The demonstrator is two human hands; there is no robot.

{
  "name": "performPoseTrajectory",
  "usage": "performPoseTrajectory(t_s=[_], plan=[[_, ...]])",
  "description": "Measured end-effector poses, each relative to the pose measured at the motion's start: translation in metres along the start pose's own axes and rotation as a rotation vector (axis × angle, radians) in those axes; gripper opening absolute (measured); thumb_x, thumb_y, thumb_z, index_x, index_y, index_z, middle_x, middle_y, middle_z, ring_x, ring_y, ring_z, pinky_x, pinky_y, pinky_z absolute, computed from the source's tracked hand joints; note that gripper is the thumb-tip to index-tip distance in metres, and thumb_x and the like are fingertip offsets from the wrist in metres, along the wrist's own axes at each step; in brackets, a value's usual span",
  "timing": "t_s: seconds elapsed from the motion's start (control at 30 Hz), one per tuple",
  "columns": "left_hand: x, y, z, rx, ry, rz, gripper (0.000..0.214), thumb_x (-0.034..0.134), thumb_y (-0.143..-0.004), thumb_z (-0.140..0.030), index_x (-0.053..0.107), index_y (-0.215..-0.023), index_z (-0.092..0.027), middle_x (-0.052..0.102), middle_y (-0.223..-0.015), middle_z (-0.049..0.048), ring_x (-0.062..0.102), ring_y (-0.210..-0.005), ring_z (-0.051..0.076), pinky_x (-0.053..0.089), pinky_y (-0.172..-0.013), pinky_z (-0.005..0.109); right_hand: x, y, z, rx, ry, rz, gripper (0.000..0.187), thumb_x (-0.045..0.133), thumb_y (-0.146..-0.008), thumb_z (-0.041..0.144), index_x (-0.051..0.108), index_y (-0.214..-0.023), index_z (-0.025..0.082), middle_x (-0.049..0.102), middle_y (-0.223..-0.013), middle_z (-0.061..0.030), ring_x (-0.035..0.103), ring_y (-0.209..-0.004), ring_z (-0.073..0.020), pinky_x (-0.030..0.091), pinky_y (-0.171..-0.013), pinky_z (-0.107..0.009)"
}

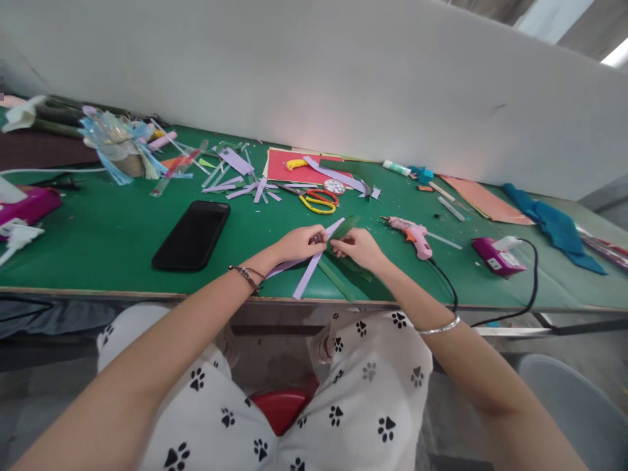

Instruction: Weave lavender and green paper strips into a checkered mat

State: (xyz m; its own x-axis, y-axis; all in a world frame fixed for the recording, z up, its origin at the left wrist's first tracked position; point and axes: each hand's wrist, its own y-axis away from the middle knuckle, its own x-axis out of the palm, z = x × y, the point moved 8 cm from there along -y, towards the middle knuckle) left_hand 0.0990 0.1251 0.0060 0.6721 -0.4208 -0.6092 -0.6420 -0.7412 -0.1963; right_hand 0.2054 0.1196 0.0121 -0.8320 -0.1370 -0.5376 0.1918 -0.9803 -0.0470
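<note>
Near the front edge of the green table, my left hand (301,243) and my right hand (358,249) meet over a cluster of paper strips. The fingers of my left hand are closed on a purple paper strip (308,275). My right hand pinches a green strip (349,227), thin and slightly see-through. Another green strip (336,280) slants down toward the table edge below the hands. Just beyond them lie scissors (321,201) with red and yellow handles. To the right rests a pink glue gun (412,235), with a clear glue stick at its back.
A black phone (192,237) lies left of my hands. Purple strip scraps (238,162) and red paper (294,169) are farther back. A magenta power block (498,255) with a black cord sits right. A ribboned bundle (118,140) stands at the far left.
</note>
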Motion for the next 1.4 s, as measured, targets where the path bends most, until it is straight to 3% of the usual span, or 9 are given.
performPoseTrajectory(t_s=[0.1, 0.33, 0.43, 0.6, 0.7, 0.9, 1.17, 1.4], plan=[[-0.001, -0.001, 0.0, -0.011, 0.007, -0.021, 0.015, 0.047, -0.073, -0.03, 0.05, -0.081, -0.017, 0.051, -0.069, -0.0027, 0.048, -0.062, 0.012, 0.039, -0.059, 0.024, -0.003, -0.001, 0.005, -0.058, 0.062, -0.064, 0.016, 0.06, -0.066, 0.021, 0.054, -0.052, 0.018, 0.059, -0.046, 0.0014, 0.056, -0.044, -0.0112, 0.046, -0.05, -0.024], [-0.005, -0.004, -0.002, -0.019, -0.009, -0.048, 0.021, 0.047, -0.072, -0.031, 0.039, -0.057, -0.019, 0.041, -0.058, -0.0048, 0.041, -0.058, 0.011, 0.033, -0.056, 0.023, -0.004, 0.007, 0.018, -0.179, 0.011, -0.137, 0.017, 0.057, -0.067, 0.026, 0.043, -0.076, 0.022, 0.057, -0.055, 0.0062, 0.054, -0.05, -0.0111, 0.043, -0.053, -0.024], [-0.007, -0.003, 0.0, -0.03, 0.0, -0.072, 0.023, 0.046, -0.072, -0.033, 0.036, -0.056, -0.019, 0.04, -0.057, -0.005, 0.04, -0.057, 0.011, 0.032, -0.055, 0.023, -0.002, 0.02, 0.035, -0.305, 0.257, -0.166, 0.015, 0.055, -0.071, 0.026, 0.043, -0.079, 0.022, 0.055, -0.059, 0.0058, 0.05, -0.052, -0.0097, 0.038, -0.053, -0.022], [-0.01, -0.003, 0.0, -0.045, 0.016, -0.093, 0.02, 0.044, -0.069, -0.03, 0.036, -0.055, -0.019, 0.041, -0.055, -0.005, 0.039, -0.057, 0.011, 0.031, -0.053, 0.022, 0.031, 0.037, 0.056, -0.489, 0.714, 0.0, 0.013, 0.057, -0.075, 0.021, 0.053, -0.088, 0.021, 0.065, -0.084, -0.0019, 0.057, -0.068, -0.0129, 0.034, -0.056, -0.022], [-0.012, -0.003, -0.001, -0.048, 0.012, -0.112, 0.021, 0.043, -0.068, -0.029, 0.033, -0.052, -0.019, 0.038, -0.054, -0.0054, 0.036, -0.056, 0.01, 0.028, -0.052, 0.022, 0.038, 0.036, 0.055, -0.451, 0.83, -0.007, 0.012, 0.055, -0.079, 0.024, 0.055, -0.091, 0.021, 0.067, -0.089, -0.0044, 0.059, -0.071, -0.0151, 0.033, -0.055, -0.024], [-0.012, -0.003, -0.002, -0.066, 0.013, -0.114, 0.024, 0.04, -0.071, -0.03, 0.038, -0.051, -0.018, 0.038, -0.051, -0.0051, 0.036, -0.053, 0.01, 0.027, -0.05, 0.022, 0.031, 0.03, 0.042, -0.229, 0.838, -0.147, 0.017, 0.057, -0.078, 0.035, 0.057, -0.089, 0.021, 0.065, -0.073, -0.0026, 0.058, -0.059, -0.0157, 0.028, -0.049, -0.024], [-0.014, -0.004, -0.002, -0.077, -0.01, -0.123, 0.027, 0.042, -0.072, -0.026, 0.033, -0.048, -0.018, 0.034, -0.049, -0.0059, 0.033, -0.052, 0.01, 0.025, -0.05, 0.022, 0.031, 0.029, 0.043, -0.213, 0.911, -0.207, 0.015, 0.051, -0.083, 0.032, 0.061, -0.082, 0.02, 0.067, -0.072, -0.0049, 0.059, -0.061, -0.0163, 0.025, -0.048, -0.025], [-0.015, -0.003, -0.001, -0.081, -0.021, -0.123, 0.027, 0.041, -0.074, -0.026, 0.035, -0.049, -0.019, 0.037, -0.047, -0.0055, 0.036, -0.05, 0.01, 0.027, -0.051, 0.023, 0.037, 0.025, 0.046, -0.278, 1.045, -0.151, 0.025, 0.042, -0.088, 0.029, 0.063, -0.08, 0.017, 0.067, -0.071, -0.0097, 0.059, -0.064, -0.0173, 0.028, -0.053, -0.027]])
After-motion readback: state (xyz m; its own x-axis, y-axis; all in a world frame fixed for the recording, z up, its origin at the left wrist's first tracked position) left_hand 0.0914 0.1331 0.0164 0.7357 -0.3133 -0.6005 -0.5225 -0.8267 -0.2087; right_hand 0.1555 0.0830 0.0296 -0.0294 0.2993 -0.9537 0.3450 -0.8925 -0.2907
